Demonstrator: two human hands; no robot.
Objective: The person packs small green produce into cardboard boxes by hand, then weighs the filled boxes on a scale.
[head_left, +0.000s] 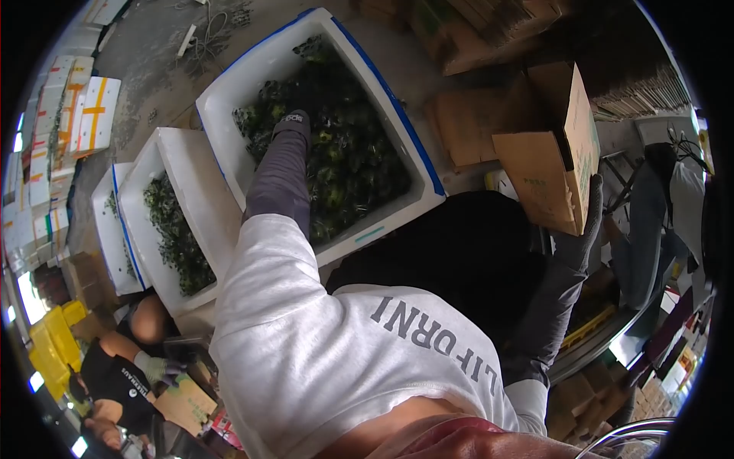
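My left arm, in a dark sleeve, reaches into a large white foam box [375,61] with blue tape along its rim. My left hand [303,101], in a dark glove with a wrist strap, is down among small dark green, glossy things [348,145] heaped there. I cannot make out their kind. Its fingers blend into the dark contents. On the right, my right hand [592,210], in a grey glove, grips the outer side of an open cardboard box [535,172]. This box is tilted, its flaps standing up, and its inside is in shadow.
More foam boxes [200,206] with similar green contents stand to the left. Taped foam boxes [95,115] are stacked at far left. Cardboard [470,115] lies behind the held box, beside flattened cartons [642,96]. Another person [115,382], gloved, is at lower left by a carton [186,404].
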